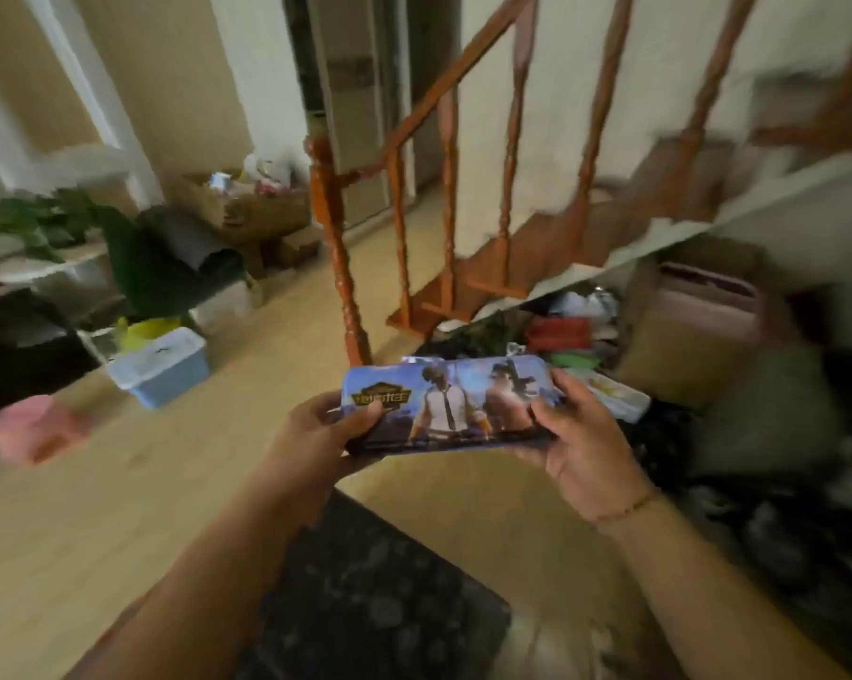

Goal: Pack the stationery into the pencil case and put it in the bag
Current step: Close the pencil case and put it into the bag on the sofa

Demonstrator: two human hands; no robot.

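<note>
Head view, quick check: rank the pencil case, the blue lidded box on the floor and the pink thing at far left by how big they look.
1. pencil case, held in the left hand and right hand, but nearest the camera, so its true rank is unsure.
2 and 3. blue lidded box and pink thing look alike; the pink one is blurred.

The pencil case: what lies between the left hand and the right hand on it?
In the head view, only the pencil case itself: its printed lid spans the gap between the left hand and right hand.
</note>
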